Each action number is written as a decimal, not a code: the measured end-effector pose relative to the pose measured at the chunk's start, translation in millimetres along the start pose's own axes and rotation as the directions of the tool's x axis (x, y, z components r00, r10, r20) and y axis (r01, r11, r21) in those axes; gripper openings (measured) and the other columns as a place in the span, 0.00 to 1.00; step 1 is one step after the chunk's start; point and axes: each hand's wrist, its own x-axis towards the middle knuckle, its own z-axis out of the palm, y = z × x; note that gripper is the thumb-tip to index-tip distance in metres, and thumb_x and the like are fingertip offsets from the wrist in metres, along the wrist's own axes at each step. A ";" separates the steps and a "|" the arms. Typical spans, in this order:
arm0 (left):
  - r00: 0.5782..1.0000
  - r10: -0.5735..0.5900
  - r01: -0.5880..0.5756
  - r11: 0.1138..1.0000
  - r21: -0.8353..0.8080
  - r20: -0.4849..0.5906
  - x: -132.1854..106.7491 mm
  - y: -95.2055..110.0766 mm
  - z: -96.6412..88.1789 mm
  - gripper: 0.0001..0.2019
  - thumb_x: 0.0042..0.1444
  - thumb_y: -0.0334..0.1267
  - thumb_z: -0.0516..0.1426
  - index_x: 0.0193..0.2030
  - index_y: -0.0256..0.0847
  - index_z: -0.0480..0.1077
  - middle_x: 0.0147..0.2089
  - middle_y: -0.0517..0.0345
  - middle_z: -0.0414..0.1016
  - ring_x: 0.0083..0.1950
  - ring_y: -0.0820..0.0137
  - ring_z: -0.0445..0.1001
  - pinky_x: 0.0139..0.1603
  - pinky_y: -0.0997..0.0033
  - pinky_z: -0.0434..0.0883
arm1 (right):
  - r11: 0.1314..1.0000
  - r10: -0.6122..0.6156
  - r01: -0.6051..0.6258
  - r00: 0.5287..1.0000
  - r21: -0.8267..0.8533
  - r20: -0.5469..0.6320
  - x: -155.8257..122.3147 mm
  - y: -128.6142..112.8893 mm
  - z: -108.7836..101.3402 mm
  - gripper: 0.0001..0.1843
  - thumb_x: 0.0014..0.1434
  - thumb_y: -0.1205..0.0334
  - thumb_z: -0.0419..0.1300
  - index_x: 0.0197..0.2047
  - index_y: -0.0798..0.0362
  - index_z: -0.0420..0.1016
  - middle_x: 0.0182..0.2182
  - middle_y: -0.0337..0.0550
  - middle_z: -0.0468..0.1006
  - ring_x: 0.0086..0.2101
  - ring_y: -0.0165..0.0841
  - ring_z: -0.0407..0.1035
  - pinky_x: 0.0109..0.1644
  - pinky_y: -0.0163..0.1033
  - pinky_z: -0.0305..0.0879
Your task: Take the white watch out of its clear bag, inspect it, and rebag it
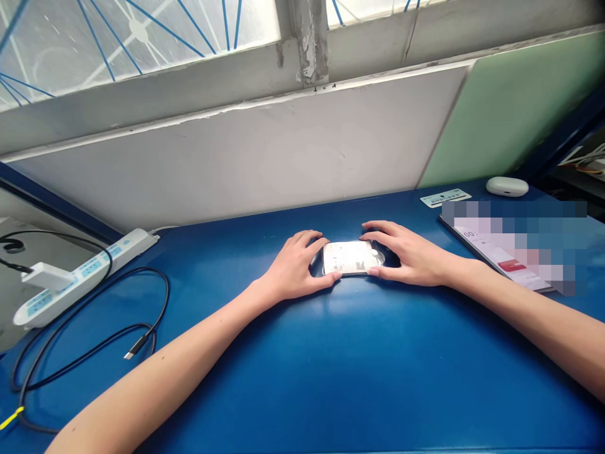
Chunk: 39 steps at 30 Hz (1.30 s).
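A small flat rectangular block (350, 257) lies on the blue table between my hands. Its top carries a white label with fine print and a small square code, and its right end is shiny and rounded. I cannot tell for sure what kind of thing it is. My left hand (295, 265) holds the left end, thumb at the near corner and index finger at the far one. At the right end, the thumb of my right hand (406, 252) touches the near edge and a finger reaches the far edge; its other fingers are spread.
On the left, a white power strip (113, 255) holds a charger (50, 277), and a black cable (161, 302) loops over the table (302, 378). To the right are a partly blurred tablet-like screen (491, 249), a card (444, 198) and a white earbud case (507, 186). A pale panel (236, 157) stands behind.
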 end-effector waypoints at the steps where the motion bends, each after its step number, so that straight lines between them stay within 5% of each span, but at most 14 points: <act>1: 1.000 -0.004 0.004 1.000 -0.004 0.001 0.1 -0.1 -0.1 0.31 0.56 0.58 0.60 0.61 0.41 0.69 0.65 0.41 0.67 0.67 0.47 0.64 0.66 0.44 0.64 | 1.000 -0.001 0.001 1.000 0.002 -0.005 -0.2 -0.1 0.1 0.36 0.58 0.42 0.62 0.64 0.52 0.68 0.65 0.61 0.65 0.62 0.58 0.62 0.62 0.63 0.64; 20: 0.999 -0.030 0.030 1.000 0.000 0.023 0.5 1.2 0.2 0.35 0.56 0.58 0.61 0.63 0.38 0.67 0.66 0.40 0.66 0.68 0.46 0.62 0.67 0.44 0.62 | 0.994 -0.001 -0.006 0.998 0.106 0.068 -2.1 16.3 -11.0 0.47 0.48 0.38 0.70 0.67 0.49 0.66 0.64 0.56 0.68 0.63 0.56 0.62 0.64 0.60 0.63; 27: 0.999 -0.030 0.030 1.000 -0.003 0.026 1.4 4.2 -2.2 0.33 0.58 0.57 0.60 0.63 0.37 0.67 0.66 0.39 0.66 0.68 0.45 0.62 0.67 0.44 0.62 | 0.987 0.033 -0.044 0.997 0.152 0.073 -2.3 17.1 -12.1 0.33 0.65 0.42 0.54 0.66 0.53 0.65 0.64 0.56 0.68 0.64 0.49 0.60 0.67 0.57 0.59; 39: 0.997 -0.051 0.050 0.999 0.022 0.052 3.1 5.5 -2.8 0.34 0.59 0.58 0.58 0.64 0.36 0.65 0.66 0.41 0.65 0.68 0.48 0.62 0.68 0.47 0.61 | 0.998 -0.041 0.039 0.998 0.044 0.052 -0.1 12.3 -10.8 0.35 0.60 0.44 0.61 0.65 0.54 0.67 0.63 0.60 0.69 0.61 0.54 0.63 0.62 0.59 0.64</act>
